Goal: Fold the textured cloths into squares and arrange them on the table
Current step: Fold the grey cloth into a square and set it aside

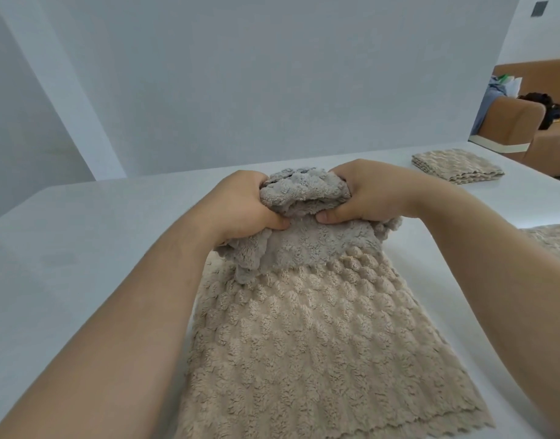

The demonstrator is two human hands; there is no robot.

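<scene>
A beige textured cloth [310,343] lies lengthwise on the white table [82,248], its near edge toward me. Its far end is bunched up and lifted. My left hand [240,207] grips that bunched end on the left, thumb on the near side. My right hand [370,193] grips it on the right in the same way. The two hands sit close together with the crumpled fabric between them. A folded cloth square [457,166] lies at the far right of the table.
Part of another beige cloth [554,245] shows at the right edge, behind my right forearm. A white wall runs behind the table. A brown sofa [525,128] with bags and dark items stands beyond the table's far right corner.
</scene>
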